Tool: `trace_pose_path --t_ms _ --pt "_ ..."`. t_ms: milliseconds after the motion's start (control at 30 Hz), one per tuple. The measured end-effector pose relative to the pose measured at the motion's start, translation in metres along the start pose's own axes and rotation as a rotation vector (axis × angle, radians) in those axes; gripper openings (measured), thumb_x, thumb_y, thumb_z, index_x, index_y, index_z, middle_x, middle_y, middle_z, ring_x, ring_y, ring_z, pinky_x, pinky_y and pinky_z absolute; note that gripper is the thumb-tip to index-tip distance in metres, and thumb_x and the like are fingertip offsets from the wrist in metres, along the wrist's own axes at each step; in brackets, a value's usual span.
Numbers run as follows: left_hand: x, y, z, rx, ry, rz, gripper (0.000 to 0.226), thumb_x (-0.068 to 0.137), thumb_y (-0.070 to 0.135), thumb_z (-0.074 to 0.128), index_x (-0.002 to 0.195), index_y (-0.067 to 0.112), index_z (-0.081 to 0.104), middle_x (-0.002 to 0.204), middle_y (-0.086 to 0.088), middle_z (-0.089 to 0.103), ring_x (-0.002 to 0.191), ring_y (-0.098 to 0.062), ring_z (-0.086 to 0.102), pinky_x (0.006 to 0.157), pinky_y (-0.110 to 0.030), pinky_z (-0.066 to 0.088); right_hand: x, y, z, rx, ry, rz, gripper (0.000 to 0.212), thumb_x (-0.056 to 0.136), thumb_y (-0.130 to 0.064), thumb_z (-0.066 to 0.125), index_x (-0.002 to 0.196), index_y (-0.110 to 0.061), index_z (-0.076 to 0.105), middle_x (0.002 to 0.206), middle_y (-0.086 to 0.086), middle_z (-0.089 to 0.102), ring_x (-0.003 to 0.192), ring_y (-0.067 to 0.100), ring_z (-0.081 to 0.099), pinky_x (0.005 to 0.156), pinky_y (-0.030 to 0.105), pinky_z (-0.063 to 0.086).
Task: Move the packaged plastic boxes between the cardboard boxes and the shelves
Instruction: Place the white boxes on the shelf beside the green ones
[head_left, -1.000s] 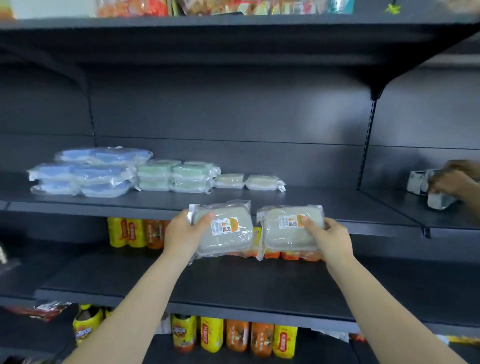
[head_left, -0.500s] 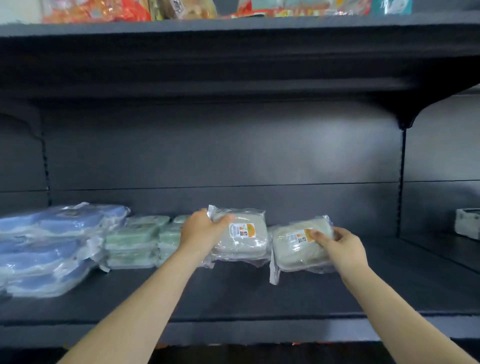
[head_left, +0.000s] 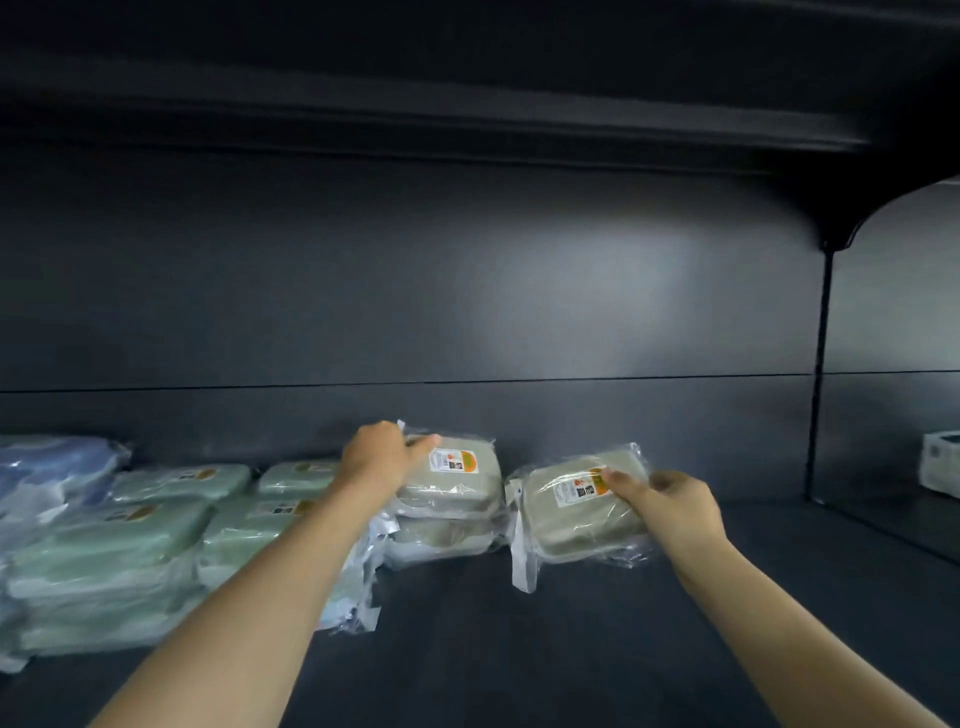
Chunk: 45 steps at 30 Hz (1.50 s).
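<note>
The one head-worn camera looks forward and slightly down into the shelf (head_left: 519, 649) from close in front, facing its back panel (head_left: 467, 286).

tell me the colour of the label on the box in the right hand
The label on the box is white with an orange patch; head view.

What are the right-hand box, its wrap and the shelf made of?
Box: likely matte hard plastic, beige; moulded rounded corners, lid seam. Wrap: thin clear glossy film; creases, glare, flat sealed flap. Shelf: probably painted sheet metal, dark satin; soft sheen on its back panel.
</note>
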<state>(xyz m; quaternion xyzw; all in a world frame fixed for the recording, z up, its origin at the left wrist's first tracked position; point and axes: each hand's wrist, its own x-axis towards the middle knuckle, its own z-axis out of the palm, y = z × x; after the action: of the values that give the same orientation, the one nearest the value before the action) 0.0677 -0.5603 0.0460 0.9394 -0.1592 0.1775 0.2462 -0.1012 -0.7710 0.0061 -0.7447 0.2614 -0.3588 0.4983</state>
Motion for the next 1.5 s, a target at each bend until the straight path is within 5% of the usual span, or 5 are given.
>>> trace_pose_path --t_ms 600,733,833,1200,1500 --pt "0.022 -0.001 0.02 0.18 -0.303 0.416 0.053 0.081 0.048 0.066 0.122 0.016 0.055 0.123 -0.002 0.057 0.114 -0.019 0.05 0.085 -0.024 0.037 0.07 0.004 0.028 -0.061 0.096 0.06 0.049 0.074 -0.045 0.075 0.081 0.002 0.066 0.077 0.015 0.066 0.077 0.03 0.063 0.076 0.039 0.051" --pt "0.029 -0.01 0.025 0.199 -0.286 0.42 0.05 0.081 0.046 0.068 0.121 0.018 0.056 0.125 -0.001 0.059 0.115 -0.02 0.053 0.094 -0.029 0.043 0.087 0.008 0.062 -0.276 0.082 0.082 0.065 0.08 -0.049 0.067 0.12 0.001 0.054 0.123 0.02 0.05 0.1 0.033 0.052 0.081 0.035 0.042" --pt "0.033 -0.014 0.024 0.225 -0.261 0.421 0.049 0.081 0.047 0.068 0.121 0.021 0.057 0.123 -0.002 0.058 0.113 -0.021 0.053 0.093 -0.028 0.044 0.091 0.013 0.079 -0.43 0.09 0.012 0.049 0.084 -0.05 0.058 0.108 -0.008 0.059 0.122 0.017 0.051 0.113 0.037 0.045 0.087 0.037 0.038" --pt "0.032 -0.012 0.023 0.291 -0.24 0.424 0.048 0.083 0.05 0.064 0.123 0.024 0.055 0.123 0.001 0.056 0.115 -0.02 0.051 0.091 -0.03 0.044 0.084 0.029 0.04 -0.378 -0.396 -0.227 0.069 0.071 -0.042 0.079 0.132 -0.027 0.051 0.135 -0.003 0.046 0.121 0.013 0.045 0.094 0.024 0.035" --pt "0.033 -0.015 0.022 0.307 -0.258 0.417 0.049 0.084 0.05 0.062 0.124 0.024 0.053 0.124 0.0 0.055 0.115 -0.021 0.052 0.09 -0.03 0.044 0.091 0.041 0.06 -0.343 -0.312 -0.23 0.072 0.06 -0.042 0.086 0.124 -0.037 0.054 0.133 0.0 0.049 0.119 0.016 0.05 0.091 0.026 0.04"
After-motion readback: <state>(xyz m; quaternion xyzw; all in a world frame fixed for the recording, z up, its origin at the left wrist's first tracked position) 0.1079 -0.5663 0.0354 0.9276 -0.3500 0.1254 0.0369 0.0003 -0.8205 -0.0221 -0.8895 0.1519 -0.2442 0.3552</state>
